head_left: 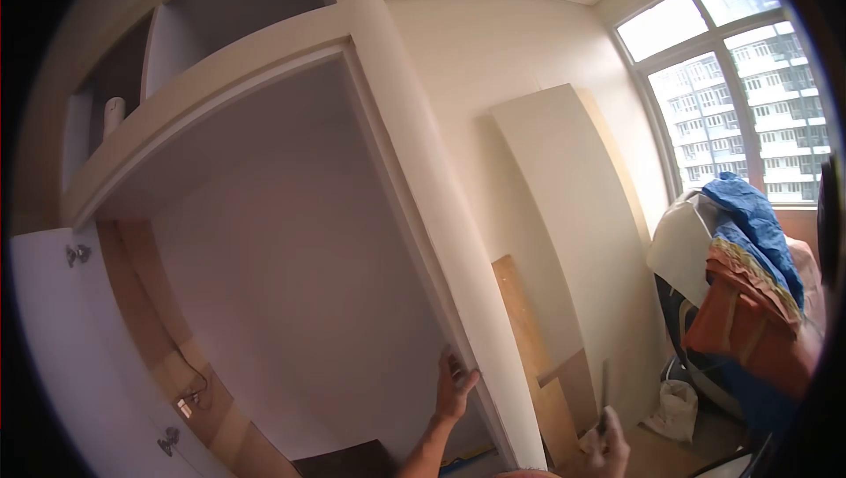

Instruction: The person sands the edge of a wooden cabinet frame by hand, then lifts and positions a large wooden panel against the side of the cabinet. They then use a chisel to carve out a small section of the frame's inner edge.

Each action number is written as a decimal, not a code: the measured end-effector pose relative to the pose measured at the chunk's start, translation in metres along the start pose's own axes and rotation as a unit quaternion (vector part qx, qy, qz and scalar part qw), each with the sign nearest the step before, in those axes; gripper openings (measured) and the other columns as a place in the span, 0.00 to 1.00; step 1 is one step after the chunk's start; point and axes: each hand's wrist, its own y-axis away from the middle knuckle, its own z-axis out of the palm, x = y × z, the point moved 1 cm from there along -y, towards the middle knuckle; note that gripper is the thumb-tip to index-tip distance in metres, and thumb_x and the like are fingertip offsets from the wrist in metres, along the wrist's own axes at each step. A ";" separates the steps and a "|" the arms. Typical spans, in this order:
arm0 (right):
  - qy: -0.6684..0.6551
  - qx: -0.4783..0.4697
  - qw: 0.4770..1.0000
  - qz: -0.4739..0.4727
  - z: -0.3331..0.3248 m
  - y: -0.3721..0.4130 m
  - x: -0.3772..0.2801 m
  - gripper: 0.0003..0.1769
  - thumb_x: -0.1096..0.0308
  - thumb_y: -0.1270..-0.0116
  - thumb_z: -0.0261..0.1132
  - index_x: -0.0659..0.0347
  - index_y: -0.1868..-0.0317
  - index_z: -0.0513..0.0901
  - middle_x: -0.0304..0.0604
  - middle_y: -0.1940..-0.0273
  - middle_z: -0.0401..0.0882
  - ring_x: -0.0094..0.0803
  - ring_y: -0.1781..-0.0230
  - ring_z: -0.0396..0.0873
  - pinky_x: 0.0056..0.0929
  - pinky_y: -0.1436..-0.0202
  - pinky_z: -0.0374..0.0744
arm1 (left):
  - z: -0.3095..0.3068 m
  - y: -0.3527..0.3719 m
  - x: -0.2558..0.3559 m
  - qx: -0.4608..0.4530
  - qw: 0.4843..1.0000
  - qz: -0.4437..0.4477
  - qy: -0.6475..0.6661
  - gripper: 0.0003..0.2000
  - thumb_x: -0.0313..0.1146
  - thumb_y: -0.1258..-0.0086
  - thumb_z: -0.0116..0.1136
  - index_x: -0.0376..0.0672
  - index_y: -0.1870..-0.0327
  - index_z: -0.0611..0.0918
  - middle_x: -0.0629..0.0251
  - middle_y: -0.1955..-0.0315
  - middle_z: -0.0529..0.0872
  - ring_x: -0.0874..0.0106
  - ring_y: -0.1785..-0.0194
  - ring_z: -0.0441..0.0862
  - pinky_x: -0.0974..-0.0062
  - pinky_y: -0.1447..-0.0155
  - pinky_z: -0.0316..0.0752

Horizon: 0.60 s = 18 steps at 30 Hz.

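Observation:
My left hand (454,385) is raised at the inner edge of the cabinet's upright frame (421,240), fingers apart and fingertips close to or touching it. To the right of that frame, my right hand (610,444) is closed around a thin, dark, straight tool (605,383) that points upward. Blur hides the tool's exact kind. The tall white cabinet opening has a pale inner back panel (291,302). Its white door (75,328) stands swung out at the left, with metal hinges (167,441) on it.
A large pale panel (564,214) and a wooden board (522,337) lean against the wall. On the right, blue and orange sheets (749,293) cover a pile near the window (727,99). A white bag (677,410) sits on the floor. A white cylinder (114,114) stands in the upper compartment.

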 end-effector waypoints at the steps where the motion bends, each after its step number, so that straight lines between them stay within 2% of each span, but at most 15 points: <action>1: -0.005 -0.008 1.000 -0.002 0.007 -0.011 -0.002 0.27 0.71 0.12 0.60 0.66 0.17 0.74 0.54 0.25 0.82 0.38 0.23 0.78 0.31 0.21 0.74 | -0.005 -0.005 0.016 -0.033 0.999 0.015 0.024 0.54 0.60 0.25 0.74 0.35 0.12 0.56 0.39 0.21 0.70 0.49 0.19 0.70 0.50 0.18 0.69; 2: -0.015 -0.011 0.999 -0.032 0.017 -0.027 -0.004 0.26 0.71 0.12 0.61 0.67 0.18 0.75 0.54 0.29 0.85 0.36 0.30 0.82 0.30 0.26 0.77 | -0.008 -0.012 0.035 -0.066 0.996 0.031 0.048 0.50 0.58 0.23 0.73 0.36 0.13 0.60 0.41 0.21 0.70 0.50 0.19 0.70 0.50 0.18 0.70; 3: -0.027 -0.012 0.998 -0.061 0.025 -0.046 -0.007 0.26 0.72 0.13 0.62 0.68 0.20 0.77 0.54 0.32 0.88 0.34 0.37 0.85 0.29 0.31 0.80 | -0.008 -0.021 0.053 -0.061 0.997 0.033 0.041 0.50 0.58 0.23 0.73 0.36 0.13 0.60 0.41 0.21 0.70 0.50 0.19 0.70 0.50 0.18 0.70; 5: -0.054 -0.112 0.991 -0.055 0.029 -0.099 -0.032 0.34 0.72 0.20 0.59 0.72 0.17 0.67 0.69 0.31 0.80 0.59 0.30 0.81 0.45 0.25 0.78 | -0.008 -0.031 0.099 0.132 0.974 0.126 -0.131 0.34 0.47 0.18 0.71 0.37 0.20 0.73 0.46 0.24 0.77 0.54 0.26 0.79 0.54 0.24 0.79; 7: -0.051 -0.165 0.971 -0.167 0.040 -0.147 -0.081 0.39 0.78 0.23 0.59 0.71 0.13 0.61 0.69 0.27 0.77 0.61 0.29 0.81 0.45 0.27 0.79 | 0.000 -0.052 0.183 0.141 0.918 0.283 -0.241 0.21 0.36 0.15 0.67 0.35 0.28 0.82 0.51 0.33 0.85 0.62 0.36 0.87 0.67 0.35 0.84; 9: -0.093 -0.194 0.942 -0.258 0.063 -0.185 -0.128 0.38 0.78 0.21 0.59 0.68 0.12 0.62 0.67 0.27 0.77 0.61 0.30 0.81 0.45 0.26 0.79 | 0.011 -0.076 0.243 0.144 0.873 0.389 -0.257 0.16 0.32 0.15 0.66 0.36 0.33 0.87 0.52 0.40 0.90 0.64 0.41 0.90 0.67 0.40 0.86; 11: -0.121 -0.225 0.896 -0.364 0.089 -0.213 -0.188 0.38 0.77 0.20 0.60 0.64 0.12 0.64 0.66 0.29 0.78 0.62 0.34 0.83 0.46 0.31 0.81 | 0.018 -0.102 0.302 0.129 0.846 0.423 -0.297 0.16 0.33 0.14 0.65 0.35 0.33 0.87 0.55 0.44 0.92 0.67 0.43 0.90 0.68 0.40 0.85; 13: -0.119 -0.163 0.864 -0.461 0.118 -0.230 -0.252 0.35 0.76 0.19 0.62 0.60 0.14 0.68 0.64 0.38 0.82 0.63 0.45 0.86 0.49 0.40 0.85 | 0.025 -0.137 0.347 0.137 0.855 0.426 -0.262 0.16 0.35 0.14 0.65 0.35 0.34 0.88 0.58 0.46 0.92 0.68 0.44 0.89 0.68 0.42 0.85; 15: -0.141 -0.122 0.861 -0.472 0.153 -0.253 -0.299 0.33 0.76 0.20 0.63 0.60 0.17 0.71 0.61 0.48 0.85 0.62 0.55 0.87 0.53 0.50 0.85 | 0.030 -0.173 0.380 0.155 0.867 0.421 -0.219 0.17 0.34 0.17 0.70 0.33 0.36 0.88 0.58 0.54 0.93 0.66 0.53 0.90 0.67 0.52 0.85; 16: -0.151 -0.101 0.858 -0.481 0.171 -0.265 -0.317 0.32 0.75 0.20 0.62 0.60 0.17 0.72 0.60 0.49 0.85 0.61 0.57 0.87 0.53 0.51 0.85 | 0.031 -0.187 0.392 0.155 0.866 0.422 -0.221 0.17 0.34 0.17 0.70 0.33 0.36 0.88 0.58 0.54 0.93 0.66 0.53 0.90 0.67 0.52 0.85; 18: -0.145 -0.075 0.861 -0.481 0.196 -0.287 -0.346 0.31 0.73 0.19 0.60 0.61 0.17 0.72 0.60 0.51 0.86 0.61 0.58 0.87 0.54 0.53 0.84 | 0.029 -0.213 0.409 0.196 0.824 0.448 -0.288 0.19 0.38 0.17 0.69 0.31 0.36 0.87 0.57 0.57 0.92 0.66 0.57 0.90 0.65 0.53 0.84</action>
